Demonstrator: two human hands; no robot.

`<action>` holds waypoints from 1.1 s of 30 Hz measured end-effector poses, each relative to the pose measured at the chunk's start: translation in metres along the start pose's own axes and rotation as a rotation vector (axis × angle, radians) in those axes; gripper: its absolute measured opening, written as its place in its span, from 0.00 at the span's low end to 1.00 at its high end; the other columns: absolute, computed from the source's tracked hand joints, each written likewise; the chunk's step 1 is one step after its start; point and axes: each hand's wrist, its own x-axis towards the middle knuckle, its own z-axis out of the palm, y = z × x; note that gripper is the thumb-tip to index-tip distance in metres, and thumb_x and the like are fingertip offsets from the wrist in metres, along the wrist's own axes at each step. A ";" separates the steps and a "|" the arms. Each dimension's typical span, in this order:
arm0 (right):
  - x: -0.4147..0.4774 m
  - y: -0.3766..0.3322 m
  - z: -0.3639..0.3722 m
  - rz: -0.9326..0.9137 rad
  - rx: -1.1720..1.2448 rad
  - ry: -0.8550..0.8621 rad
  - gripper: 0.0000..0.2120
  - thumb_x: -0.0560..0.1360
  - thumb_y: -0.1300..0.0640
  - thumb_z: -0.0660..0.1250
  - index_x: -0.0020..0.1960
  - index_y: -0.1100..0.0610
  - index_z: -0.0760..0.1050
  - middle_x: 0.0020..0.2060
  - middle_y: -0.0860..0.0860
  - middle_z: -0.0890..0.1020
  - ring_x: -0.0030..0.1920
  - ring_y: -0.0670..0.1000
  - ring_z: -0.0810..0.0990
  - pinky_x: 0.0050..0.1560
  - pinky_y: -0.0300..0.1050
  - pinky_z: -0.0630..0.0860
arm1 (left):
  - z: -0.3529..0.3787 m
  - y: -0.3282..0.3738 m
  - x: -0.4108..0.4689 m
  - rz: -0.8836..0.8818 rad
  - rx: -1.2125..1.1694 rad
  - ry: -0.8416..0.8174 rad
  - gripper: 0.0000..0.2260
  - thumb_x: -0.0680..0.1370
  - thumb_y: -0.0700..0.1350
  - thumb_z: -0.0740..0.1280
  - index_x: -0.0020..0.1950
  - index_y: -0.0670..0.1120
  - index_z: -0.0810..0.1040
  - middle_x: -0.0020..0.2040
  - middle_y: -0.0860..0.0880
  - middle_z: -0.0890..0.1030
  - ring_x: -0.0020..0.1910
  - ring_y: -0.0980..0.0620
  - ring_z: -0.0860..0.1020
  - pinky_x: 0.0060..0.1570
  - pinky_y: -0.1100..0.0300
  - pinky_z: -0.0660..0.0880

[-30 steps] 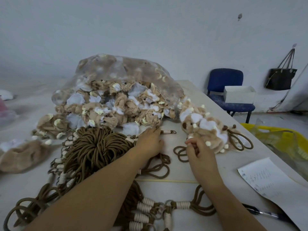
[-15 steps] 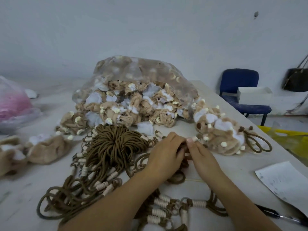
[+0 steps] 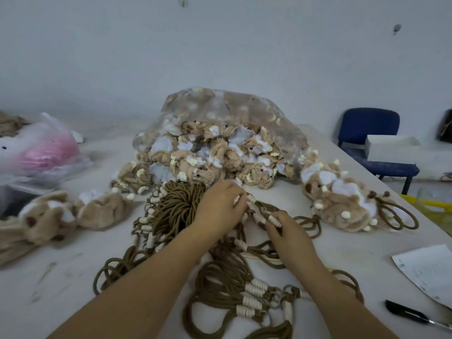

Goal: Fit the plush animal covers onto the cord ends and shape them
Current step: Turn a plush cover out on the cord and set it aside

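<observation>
My left hand pinches one white-wrapped end of a brown cord and my right hand pinches the other, just beside the cord tangle. If I tug hard, neighbouring loops could snag and drag along. The plush covers lie heaped just beyond, crumpled and limp, spilling from the bag.

The white table bears a clear bag of plush covers, brown cords, a pink bag, a paper sheet and a pen
</observation>
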 end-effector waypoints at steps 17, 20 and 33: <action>-0.002 0.009 -0.003 0.016 0.090 -0.017 0.04 0.79 0.48 0.61 0.52 0.46 0.72 0.40 0.42 0.76 0.40 0.40 0.74 0.34 0.35 0.64 | -0.027 -0.078 0.092 -0.669 0.053 -0.075 0.07 0.79 0.39 0.61 0.41 0.42 0.74 0.43 0.43 0.77 0.39 0.45 0.74 0.38 0.61 0.69; -0.002 0.006 -0.004 0.042 0.125 -0.010 0.10 0.78 0.45 0.60 0.58 0.45 0.72 0.49 0.40 0.73 0.48 0.37 0.73 0.42 0.31 0.67 | -0.059 -0.057 0.090 -0.750 -0.199 0.172 0.13 0.81 0.38 0.55 0.40 0.41 0.74 0.36 0.46 0.73 0.35 0.48 0.70 0.29 0.62 0.65; -0.006 -0.023 -0.022 0.069 0.523 0.020 0.05 0.80 0.53 0.61 0.46 0.44 0.72 0.39 0.43 0.80 0.38 0.29 0.76 0.33 0.23 0.69 | -0.016 0.073 -0.041 -0.367 -0.990 0.094 0.13 0.83 0.43 0.60 0.57 0.57 0.82 0.53 0.65 0.82 0.53 0.68 0.78 0.46 0.73 0.75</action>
